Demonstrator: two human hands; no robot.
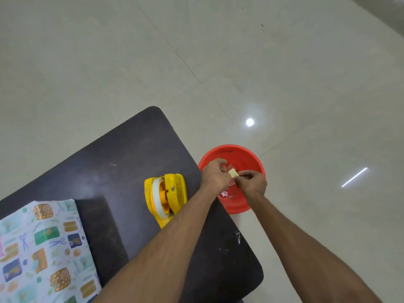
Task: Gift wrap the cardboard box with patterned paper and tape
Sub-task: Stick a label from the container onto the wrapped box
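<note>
Your left hand (215, 172) and right hand (252, 182) both pinch the pale tape strip (232, 172) over the red bin (254, 159); it may fold onto itself or drop in.

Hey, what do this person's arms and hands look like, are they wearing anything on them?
The left forearm and right forearm are bare right to the frame edge, with no sleeves in view. The left hand and right hand have no gloves. No watch or bracelet shows at either wrist, and I can make out no ring.
</note>
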